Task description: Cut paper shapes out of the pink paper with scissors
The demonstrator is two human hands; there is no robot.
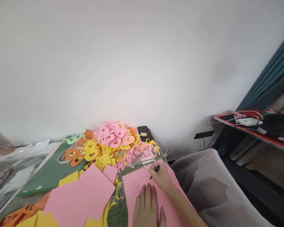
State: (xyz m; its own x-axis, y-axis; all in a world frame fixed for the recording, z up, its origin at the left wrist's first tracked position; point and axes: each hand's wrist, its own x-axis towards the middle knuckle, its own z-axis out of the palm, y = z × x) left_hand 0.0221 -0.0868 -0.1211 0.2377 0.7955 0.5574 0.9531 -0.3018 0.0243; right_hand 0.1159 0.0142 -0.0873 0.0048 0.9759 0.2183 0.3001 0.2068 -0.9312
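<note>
A pink sheet of paper lies on the table in front of me, with dark outlines drawn near its top. My right hand is closed around a pen, its tip down by the curved line. Flat on the lower part of the sheet rests my left hand, fingers stretched out. Just beyond the sheet are white-handled scissors, partly among pink and yellow scraps.
Cut-out paper shapes in pink, yellow and orange are heaped against the wall, beside a phone. Pink sheets lie left, near a green mat. Grey fabric and a red-edged table are at right.
</note>
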